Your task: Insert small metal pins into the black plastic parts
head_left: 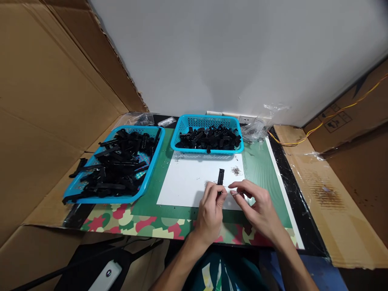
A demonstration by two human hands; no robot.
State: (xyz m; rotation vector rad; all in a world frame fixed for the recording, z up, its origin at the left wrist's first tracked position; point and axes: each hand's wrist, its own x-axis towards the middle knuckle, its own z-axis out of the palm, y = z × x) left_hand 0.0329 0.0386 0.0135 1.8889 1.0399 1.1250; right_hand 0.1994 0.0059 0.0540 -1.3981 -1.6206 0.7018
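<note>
My left hand [211, 206] grips a narrow black plastic part [221, 176] by its lower end; the part points away from me over the white sheet [178, 186]. Close by on the right, my right hand [256, 204] has its thumb and fingers curled round a thin metal pin [238, 193], whose exact shape is too fine to make out. The fingertips of both hands are a small gap apart. Just beyond them lies a small heap of fine metal pieces [235, 170]. A few more fine bits are scattered on the sheet near my left hand.
A blue basket [207, 151] of small black parts stands at the back. Another blue basket [151, 171] at the left holds longer black parts, some overhanging its rim. Cardboard walls [54, 81] flank the table. Clear plastic bags [254, 130] and a yellow cable [315, 130] lie behind right.
</note>
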